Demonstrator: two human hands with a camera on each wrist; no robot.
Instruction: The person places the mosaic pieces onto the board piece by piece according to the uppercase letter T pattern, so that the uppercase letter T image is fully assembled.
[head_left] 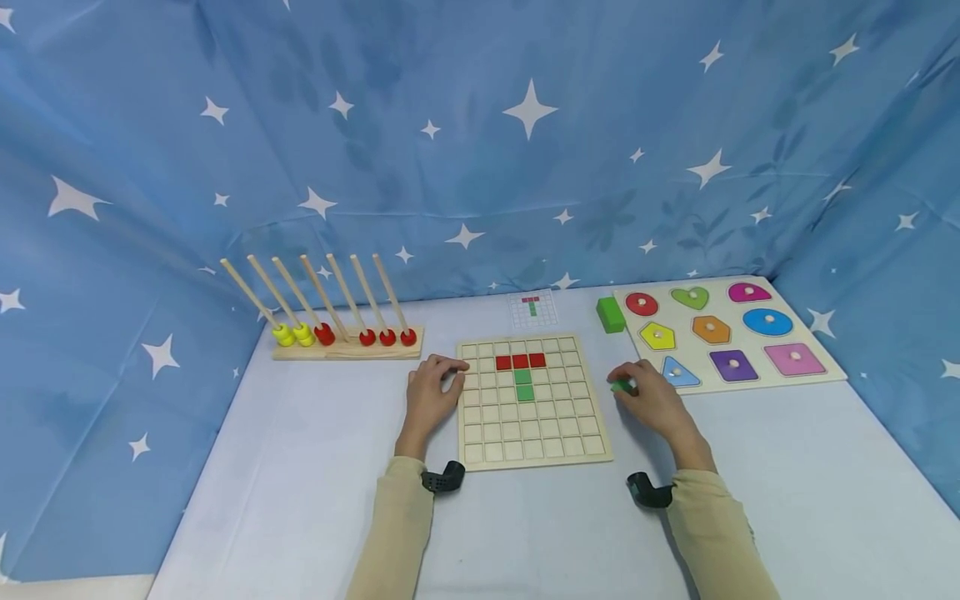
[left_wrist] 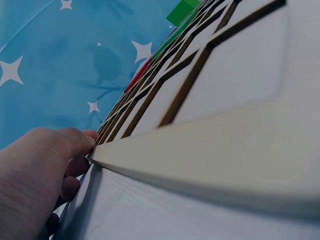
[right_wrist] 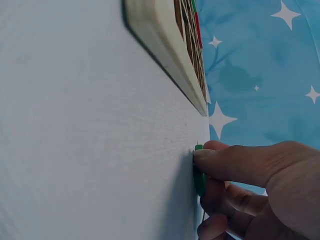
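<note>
A wooden grid board (head_left: 532, 451) lies flat on the table. On it, three red tiles (head_left: 521, 362) form a row, with two green tiles (head_left: 523, 384) in a column under the middle one. My left hand (head_left: 432, 396) holds the board's left edge between thumb and fingers; in the left wrist view the thumb lies along the rim. Right of the board, my right hand (head_left: 649, 399) pinches a small green tile (right_wrist: 200, 172) between thumb and fingertips, low over the table. Part of this tile is hidden behind the thumb.
A small printed pattern card (head_left: 546, 315) lies behind the board, beside a green block (head_left: 611, 315). At the right is a shape puzzle board (head_left: 720, 358) with coloured knobbed pieces. A wooden bead stand (head_left: 382, 349) with upright pegs stands back left. A starry blue curtain (head_left: 480, 167) hangs behind.
</note>
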